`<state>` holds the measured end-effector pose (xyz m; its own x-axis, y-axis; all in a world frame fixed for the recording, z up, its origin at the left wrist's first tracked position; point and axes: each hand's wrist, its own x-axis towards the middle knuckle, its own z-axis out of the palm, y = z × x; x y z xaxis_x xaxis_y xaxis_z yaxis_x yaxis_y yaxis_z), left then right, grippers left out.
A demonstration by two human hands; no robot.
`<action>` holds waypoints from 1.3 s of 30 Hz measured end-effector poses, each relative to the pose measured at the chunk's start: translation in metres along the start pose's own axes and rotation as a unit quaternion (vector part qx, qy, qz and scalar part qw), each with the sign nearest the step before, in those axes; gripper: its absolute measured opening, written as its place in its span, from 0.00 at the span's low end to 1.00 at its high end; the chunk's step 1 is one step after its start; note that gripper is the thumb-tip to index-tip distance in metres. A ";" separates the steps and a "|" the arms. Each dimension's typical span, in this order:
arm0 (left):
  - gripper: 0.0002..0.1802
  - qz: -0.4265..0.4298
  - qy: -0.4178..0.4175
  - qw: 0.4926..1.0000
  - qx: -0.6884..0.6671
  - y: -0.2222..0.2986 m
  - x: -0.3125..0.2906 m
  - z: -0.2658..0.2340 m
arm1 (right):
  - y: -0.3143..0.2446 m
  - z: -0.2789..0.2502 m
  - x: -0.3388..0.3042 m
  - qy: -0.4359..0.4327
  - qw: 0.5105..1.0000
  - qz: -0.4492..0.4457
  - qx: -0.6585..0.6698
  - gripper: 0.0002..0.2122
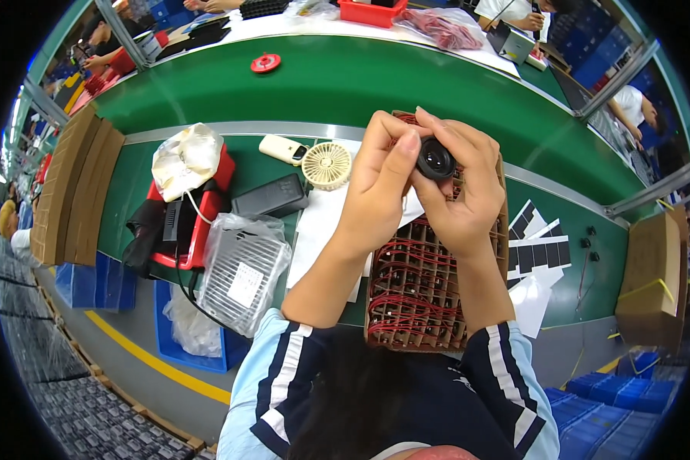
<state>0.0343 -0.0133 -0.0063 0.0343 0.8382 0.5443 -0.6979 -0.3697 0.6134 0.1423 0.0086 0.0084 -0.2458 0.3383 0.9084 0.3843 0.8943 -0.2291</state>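
Between my two hands is a small black round part (436, 159) with a raised rim and a glossy dark centre, like a lens or small speaker. My left hand (377, 170) grips its left side, the thumb pointing up beside it. My right hand (471, 178) wraps round its right side with curled fingers. Both hands are over a cardboard box (416, 331) with a grid of dividers. Its cells hold coiled red wires (406, 264) and small dark parts. My hands and forearms hide some of the box.
Left on the green bench lie a handheld fan (326, 166), a black case (271, 197), a red bin (202, 239) and a bagged stack (245, 261). Black-and-white sheets (539, 249) and small wired black parts (590, 243) lie right. A green partition (322, 84) stands ahead; people work beyond.
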 end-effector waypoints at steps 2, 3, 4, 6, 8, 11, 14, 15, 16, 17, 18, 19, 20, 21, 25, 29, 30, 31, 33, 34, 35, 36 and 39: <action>0.10 -0.007 0.010 1.000 0.016 0.002 -0.001 0.000 | 0.003 0.003 -0.004 0.029 0.999 -0.015 -0.015 0.22; 0.10 -0.013 0.019 0.999 0.034 0.002 -0.002 0.001 | 0.002 0.003 -0.005 0.035 0.999 -0.011 -0.018 0.22; 0.11 -0.020 0.030 0.998 0.053 0.003 -0.003 0.002 | 0.001 0.004 -0.006 0.033 0.999 -0.010 -0.018 0.22; 0.11 -0.017 0.032 0.999 0.034 0.004 -0.004 0.006 | -0.001 0.006 -0.006 0.056 0.998 0.017 0.013 0.21; 0.10 -0.013 0.035 0.999 0.018 0.002 -0.005 0.007 | -0.004 0.006 -0.002 0.049 0.998 0.012 0.025 0.21; 0.09 0.013 0.044 0.999 0.006 0.001 -0.003 0.005 | -0.003 0.001 -0.001 0.012 1.000 -0.020 0.003 0.20; 0.08 0.003 0.013 1.000 0.014 0.002 -0.005 -0.009 | -0.003 0.006 -0.003 0.022 0.999 -0.035 0.010 0.21; 0.08 -0.011 0.009 1.000 0.015 0.003 -0.007 -0.011 | -0.003 0.008 -0.005 0.026 0.999 -0.027 0.006 0.21; 0.08 -0.013 0.007 1.000 0.011 0.001 -0.005 -0.006 | -0.002 0.005 -0.005 0.030 0.999 -0.020 -0.005 0.21; 0.08 0.000 0.024 0.999 0.035 0.000 -0.002 0.002 | -0.001 0.004 -0.004 0.029 0.999 -0.019 -0.010 0.21; 0.09 0.013 0.042 0.997 0.058 -0.002 -0.001 0.007 | -0.001 0.004 -0.003 0.044 0.999 -0.010 0.004 0.22; 0.09 0.013 0.043 0.997 0.061 -0.001 -0.002 0.006 | -0.004 0.006 -0.002 0.059 0.998 -0.001 0.025 0.22; 0.10 0.017 0.034 0.997 0.065 0.000 -0.004 0.003 | -0.005 0.008 -0.002 0.061 0.998 0.009 0.024 0.22; 0.10 0.022 0.025 0.997 0.070 0.001 -0.005 0.001 | -0.006 0.009 -0.002 0.061 0.998 0.010 0.026 0.22; 0.13 0.006 0.022 0.998 0.066 -0.004 -0.005 -0.006 | -0.001 0.009 -0.008 0.046 0.998 -0.017 -0.031 0.23; 0.13 0.005 0.033 0.999 0.037 0.001 -0.004 0.005 | 0.000 0.008 -0.008 0.052 0.997 -0.026 -0.051 0.24; 0.13 0.001 0.033 0.997 0.068 0.002 -0.005 0.007 | 0.001 0.008 -0.009 0.050 0.997 -0.029 -0.053 0.24; 0.12 -0.004 0.034 0.994 0.100 0.002 -0.005 0.007 | -0.002 0.010 -0.009 0.067 0.997 -0.013 -0.040 0.24; 0.10 0.016 0.017 0.996 0.088 0.000 -0.006 0.001 | -0.009 0.011 -0.008 0.061 0.998 -0.004 -0.035 0.25; 0.10 0.008 0.028 0.998 0.054 0.000 -0.006 0.001 | -0.010 0.011 -0.008 0.055 0.998 0.005 -0.031 0.25; 0.10 0.000 0.038 0.999 0.019 -0.001 -0.005 0.001 | -0.008 0.010 -0.009 0.048 0.998 -0.003 -0.040 0.25; 0.10 0.000 0.038 0.999 0.018 -0.001 -0.004 0.001 | -0.006 0.008 -0.009 0.047 0.998 -0.003 -0.040 0.25; 0.16 0.008 -0.047 0.994 0.097 0.003 -0.003 -0.007 | -0.005 0.010 -0.008 0.053 0.998 0.013 -0.030 0.23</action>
<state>0.0273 -0.0140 -0.0102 0.0982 0.7936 0.6004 -0.5489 -0.4601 0.6979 0.1333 0.0040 -0.0015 -0.1416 0.3251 0.9350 0.4431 0.8654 -0.2338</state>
